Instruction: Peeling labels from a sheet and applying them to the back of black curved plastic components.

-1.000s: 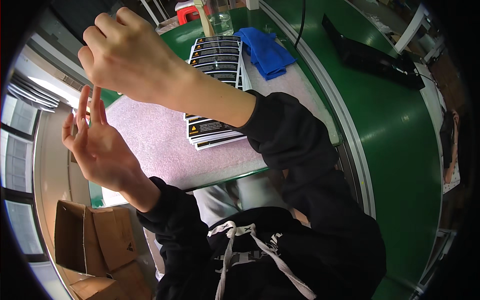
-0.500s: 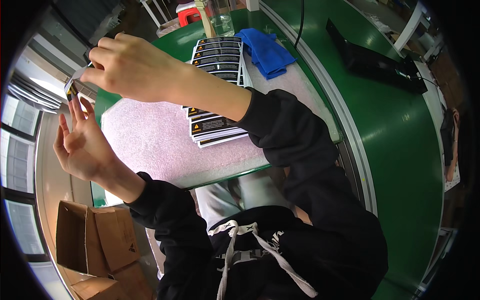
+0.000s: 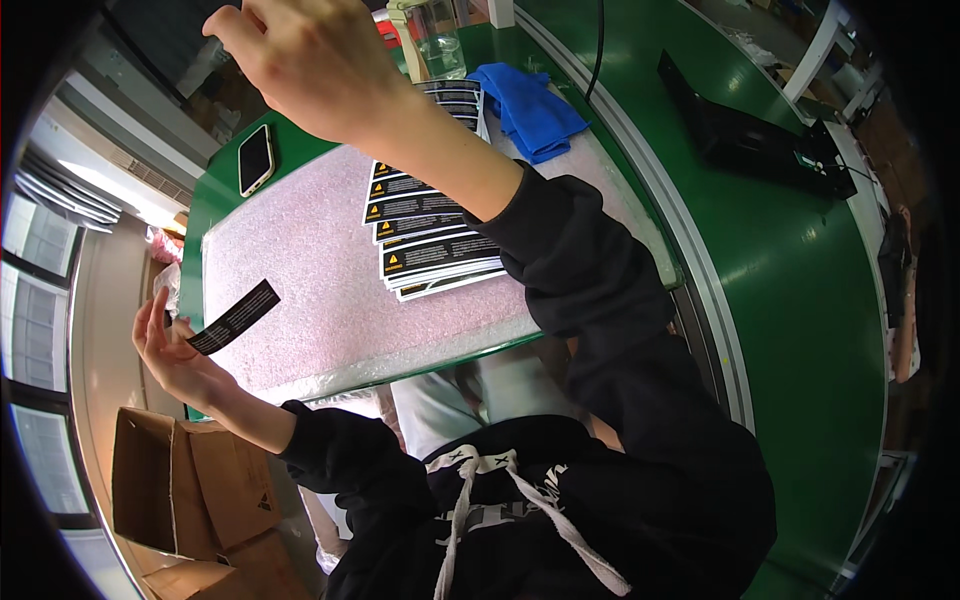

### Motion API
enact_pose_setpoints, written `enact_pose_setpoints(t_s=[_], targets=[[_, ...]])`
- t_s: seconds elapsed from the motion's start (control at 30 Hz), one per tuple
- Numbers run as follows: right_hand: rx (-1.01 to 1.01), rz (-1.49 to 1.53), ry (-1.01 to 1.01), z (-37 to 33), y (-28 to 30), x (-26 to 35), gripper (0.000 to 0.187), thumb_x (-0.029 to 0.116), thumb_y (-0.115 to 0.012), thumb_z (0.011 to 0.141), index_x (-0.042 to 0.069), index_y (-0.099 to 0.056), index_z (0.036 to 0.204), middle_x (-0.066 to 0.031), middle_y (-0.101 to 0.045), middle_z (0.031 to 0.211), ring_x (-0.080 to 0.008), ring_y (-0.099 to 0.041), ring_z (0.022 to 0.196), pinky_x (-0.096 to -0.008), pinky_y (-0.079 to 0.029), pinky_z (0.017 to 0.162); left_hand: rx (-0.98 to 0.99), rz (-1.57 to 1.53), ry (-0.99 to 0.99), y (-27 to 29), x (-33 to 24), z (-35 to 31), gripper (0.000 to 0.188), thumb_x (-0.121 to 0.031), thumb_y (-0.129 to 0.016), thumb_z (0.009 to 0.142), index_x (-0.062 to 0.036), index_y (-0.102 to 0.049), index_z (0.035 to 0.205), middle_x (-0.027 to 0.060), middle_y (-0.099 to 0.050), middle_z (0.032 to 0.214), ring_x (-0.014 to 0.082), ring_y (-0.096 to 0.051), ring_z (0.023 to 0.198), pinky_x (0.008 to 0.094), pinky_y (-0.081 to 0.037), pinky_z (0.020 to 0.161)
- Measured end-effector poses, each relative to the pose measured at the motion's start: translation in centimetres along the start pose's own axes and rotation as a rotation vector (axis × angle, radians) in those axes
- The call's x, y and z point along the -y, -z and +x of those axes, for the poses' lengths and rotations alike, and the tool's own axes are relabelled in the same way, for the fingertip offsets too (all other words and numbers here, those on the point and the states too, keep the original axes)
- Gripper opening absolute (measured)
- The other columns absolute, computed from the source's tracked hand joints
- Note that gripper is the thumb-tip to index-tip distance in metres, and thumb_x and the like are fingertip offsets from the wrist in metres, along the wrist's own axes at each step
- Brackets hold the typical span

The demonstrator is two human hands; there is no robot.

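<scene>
My left hand (image 3: 172, 352) is raised at the left, over the edge of the pad. A narrow black label strip (image 3: 236, 318) with pale print is held at one end by its fingers, the other end pointing up and right. My right hand (image 3: 315, 62) is high at the upper middle, its fingers partly cut off by the top of the picture. I cannot make out anything in it. Beneath the right forearm lies a fanned stack of black warning labels (image 3: 440, 252) with white edges and orange triangles, partly hidden by that arm.
A pale foam pad (image 3: 290, 240) covers part of the green table. A phone (image 3: 256, 160) lies at its far left. Near the stack are a blue cloth (image 3: 528, 108), a glass jug (image 3: 441, 45) and a beige brush-like tool (image 3: 408, 40). Cardboard boxes (image 3: 230, 475) stand lower left.
My right hand has moved up and right, away from the left hand. My left hand has dropped slightly, and the label strip now shows stretched out from its fingers.
</scene>
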State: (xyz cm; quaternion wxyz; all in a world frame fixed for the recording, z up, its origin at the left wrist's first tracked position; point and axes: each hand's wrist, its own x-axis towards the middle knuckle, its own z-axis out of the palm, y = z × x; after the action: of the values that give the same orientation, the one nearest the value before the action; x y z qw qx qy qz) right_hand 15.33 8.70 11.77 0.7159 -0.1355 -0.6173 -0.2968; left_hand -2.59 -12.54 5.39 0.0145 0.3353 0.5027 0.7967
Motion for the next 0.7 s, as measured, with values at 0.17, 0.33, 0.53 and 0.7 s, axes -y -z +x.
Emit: enact_pose_setpoints(t_s=[0.17,0.33,0.53,0.7], targets=[[0.013,0.051,0.071,0.2,1.8,4.7,0.015,0.017,-0.065,0.070,0.015,-0.056,0.082,0.0032,-0.048,0.067,-0.0120,-0.055,0.071,-0.0268,-0.039,0.059,0.567,-0.058,0.127,-5.4,-2.2,-3.3,0.060,-0.037,-0.035,0.095,0.0060,-0.041,0.135,0.0212,-0.060,0.117,0.0079,-0.037,0.044,0.0191,-0.034,0.047],[-0.063,0.297,0.092,0.0,2.6,7.7,0.015,0.018,-0.066,0.069,0.014,-0.057,0.081,0.0033,-0.049,0.068,-0.0127,-0.054,0.070,-0.0275,-0.040,0.060,0.412,-0.296,0.302,-8.4,-3.6,-5.3,0.043,-0.035,-0.034,0.098,0.0002,-0.051,0.117,0.0108,-0.061,0.094,0.0146,-0.054,0.061,0.0222,-0.037,0.047],[0.155,0.580,-0.001,0.5,2.8,6.7,0.017,0.029,-0.067,0.079,0.014,-0.063,0.084,0.0023,-0.057,0.076,-0.0159,-0.057,0.076,-0.0302,-0.042,0.066,0.422,-0.280,0.338,-7.4,-3.6,-4.6,0.048,-0.037,-0.033,0.098,-0.0004,-0.049,0.124,0.0197,-0.061,0.096,0.0152,-0.048,0.051,0.0220,-0.039,0.054],[0.415,0.405,0.075,0.8,4.4,4.2,0.019,0.033,-0.067,0.081,0.014,-0.066,0.079,0.0028,-0.059,0.087,-0.0159,-0.055,0.091,-0.0346,-0.040,0.078,0.574,-0.166,0.241,-4.5,-3.1,-3.4,0.051,-0.037,-0.033,0.097,-0.0037,-0.046,0.133,0.0236,-0.061,0.095,0.0114,-0.039,0.042,0.0223,-0.041,0.063]])
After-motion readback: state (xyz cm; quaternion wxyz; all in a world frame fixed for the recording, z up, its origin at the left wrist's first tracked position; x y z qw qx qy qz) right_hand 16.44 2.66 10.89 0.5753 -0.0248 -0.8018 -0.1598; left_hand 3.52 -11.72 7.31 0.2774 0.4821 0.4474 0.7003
